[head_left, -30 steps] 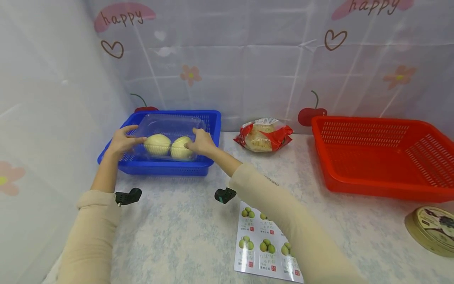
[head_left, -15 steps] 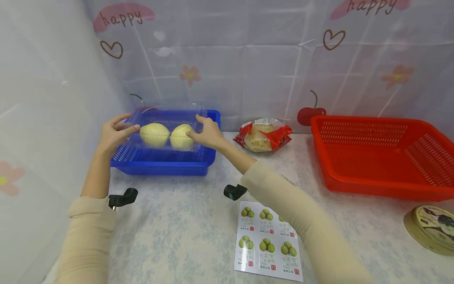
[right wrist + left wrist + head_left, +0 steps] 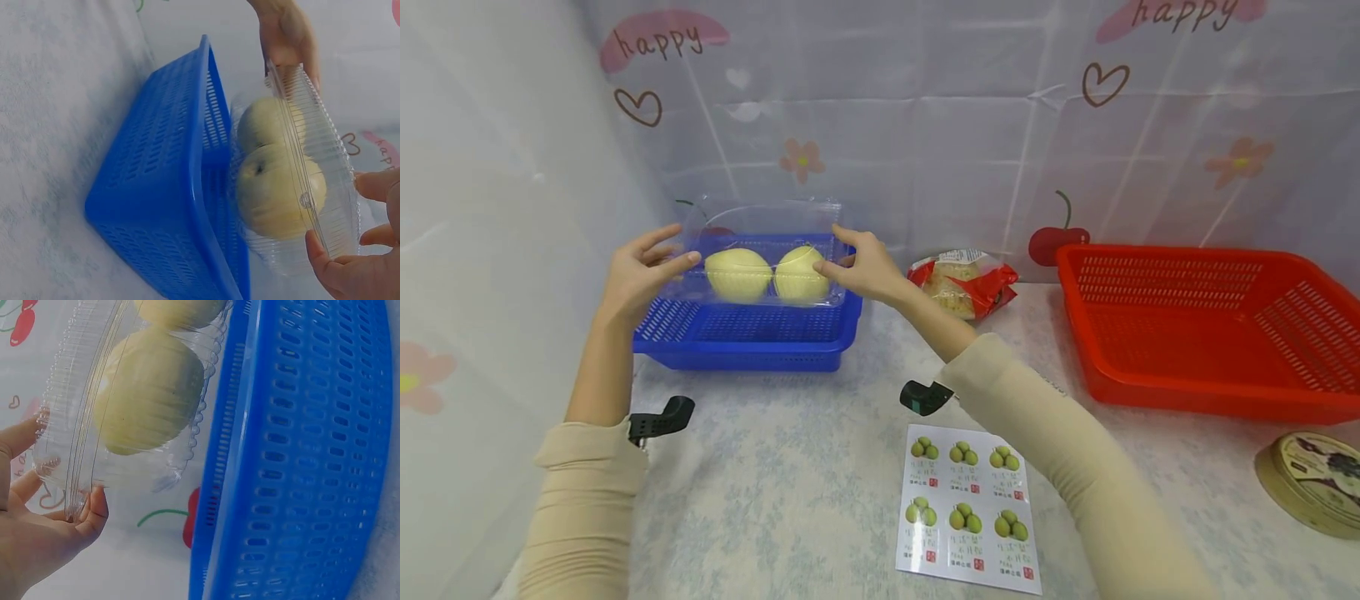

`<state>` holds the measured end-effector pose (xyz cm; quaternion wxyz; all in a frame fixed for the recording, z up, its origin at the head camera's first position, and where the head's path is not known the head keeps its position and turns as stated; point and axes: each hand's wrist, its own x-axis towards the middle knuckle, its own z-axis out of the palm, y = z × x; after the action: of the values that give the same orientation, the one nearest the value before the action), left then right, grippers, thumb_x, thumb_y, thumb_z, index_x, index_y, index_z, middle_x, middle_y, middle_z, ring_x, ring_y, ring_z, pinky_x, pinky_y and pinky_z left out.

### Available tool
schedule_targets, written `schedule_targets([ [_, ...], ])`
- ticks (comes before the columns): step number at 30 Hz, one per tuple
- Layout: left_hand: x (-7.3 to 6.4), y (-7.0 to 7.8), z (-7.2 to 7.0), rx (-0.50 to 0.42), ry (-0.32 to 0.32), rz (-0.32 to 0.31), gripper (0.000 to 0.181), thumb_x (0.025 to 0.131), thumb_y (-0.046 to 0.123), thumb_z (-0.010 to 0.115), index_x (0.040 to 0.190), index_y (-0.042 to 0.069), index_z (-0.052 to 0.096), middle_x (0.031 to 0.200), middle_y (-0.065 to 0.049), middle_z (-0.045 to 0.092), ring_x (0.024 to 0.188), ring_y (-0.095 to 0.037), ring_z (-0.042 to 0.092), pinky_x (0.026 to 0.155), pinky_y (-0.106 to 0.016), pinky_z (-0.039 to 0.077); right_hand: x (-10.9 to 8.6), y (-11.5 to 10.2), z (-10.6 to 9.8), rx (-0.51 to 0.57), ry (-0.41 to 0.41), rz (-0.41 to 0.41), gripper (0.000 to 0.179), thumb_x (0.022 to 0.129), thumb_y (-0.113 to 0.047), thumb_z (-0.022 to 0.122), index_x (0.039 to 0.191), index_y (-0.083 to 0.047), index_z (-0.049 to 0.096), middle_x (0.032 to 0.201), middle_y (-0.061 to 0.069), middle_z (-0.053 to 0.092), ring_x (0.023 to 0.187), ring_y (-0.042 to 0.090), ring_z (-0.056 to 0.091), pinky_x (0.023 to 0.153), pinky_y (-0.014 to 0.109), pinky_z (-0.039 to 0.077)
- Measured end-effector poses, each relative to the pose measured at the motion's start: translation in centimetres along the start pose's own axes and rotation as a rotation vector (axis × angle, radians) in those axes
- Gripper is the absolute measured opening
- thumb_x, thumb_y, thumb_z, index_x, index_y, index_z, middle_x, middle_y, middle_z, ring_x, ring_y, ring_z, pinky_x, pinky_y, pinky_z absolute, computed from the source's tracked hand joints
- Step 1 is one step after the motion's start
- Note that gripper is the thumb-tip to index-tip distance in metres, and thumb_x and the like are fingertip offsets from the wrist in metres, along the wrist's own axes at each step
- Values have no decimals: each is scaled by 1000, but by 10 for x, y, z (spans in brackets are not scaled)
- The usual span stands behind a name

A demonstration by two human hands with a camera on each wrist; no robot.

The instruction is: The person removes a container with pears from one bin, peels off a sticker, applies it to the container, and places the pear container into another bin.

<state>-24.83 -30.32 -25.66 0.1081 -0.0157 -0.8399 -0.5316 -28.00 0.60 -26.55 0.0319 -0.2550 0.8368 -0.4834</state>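
**Clamshell of fruit hanging above the blue basket, gripped only at its ends**

Fingers are doing all the holding. The left hand [image 3: 638, 275] is pinching the left end of the clear clamshell box [image 3: 760, 250] between thumb and fingertips, and the right hand [image 3: 863, 268] is pinching the right end in the same way, so the box is hanging just above the blue basket [image 3: 745, 333], clear of its floor. Two pale yellow fruits [image 3: 767, 274] are sitting side by side inside it, touching.

Judging from this, the thin plastic is the weak point: it is likely flexing under the fruit, and if either hand is squeezing too hard the lid seam could be popping open, letting a fruit roll out. If one end dips, both fruits would be sliding to that side and pulling the box from the lighter pinch. The underside is also riding close to the basket's rim, so a low sideways move could be catching there.

To the right, a red snack bag [image 3: 961, 287] is lying against the back wall, and a large red basket [image 3: 1210, 325] is standing well apart from the blue one. A sheet of fruit stickers [image 3: 967, 508] is lying near the front edge, and a round tin [image 3: 1311, 483] is showing at the far right. Everything is resting on a pale floral tablecloth [image 3: 790, 483], and a translucent curtain printed with cherries, hearts and "happy" is closing in the back and left.
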Motion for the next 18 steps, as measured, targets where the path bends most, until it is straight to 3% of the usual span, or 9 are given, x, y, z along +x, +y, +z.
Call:
schedule_targets([
  [5, -1, 9, 5, 9, -35, 8, 66, 87, 27, 68, 144, 14, 39, 145, -22, 36, 119, -20, 45, 74, -12, 49, -8, 2, -14, 31, 1, 6, 69, 91, -23, 63, 147, -3, 28, 152, 9, 28, 118, 31, 55, 89, 36, 51],
  [8, -2, 14, 9, 16, -50, 21, 66, 87, 27, 68, 144, 12, 40, 144, -20, 38, 116, -17, 46, 78, -14, 48, -13, 4, -20, 68, 9, 12, 70, 90, -24, 63, 147, -3, 28, 153, 9, 27, 119, 31, 53, 91, 37, 50],
  [14, -2, 19, 15, 81, -87, 42, 64, 87, 29, 68, 143, 14, 41, 143, -15, 42, 118, -19, 44, 95, -28, 40, -25, 9, -28, 161, 29, 47, 71, 90, -24, 64, 148, -8, 27, 154, 7, 26, 124, 31, 48, 95, 40, 47],
  [18, -2, 23, 22, 81, -107, 56, 64, 87, 29, 68, 143, 12, 42, 142, -15, 43, 119, -22, 45, 97, -31, 40, -32, 14, -33, 200, 43, 39, 71, 89, -21, 65, 148, -6, 28, 154, 8, 25, 122, 32, 50, 94, 40, 47],
])
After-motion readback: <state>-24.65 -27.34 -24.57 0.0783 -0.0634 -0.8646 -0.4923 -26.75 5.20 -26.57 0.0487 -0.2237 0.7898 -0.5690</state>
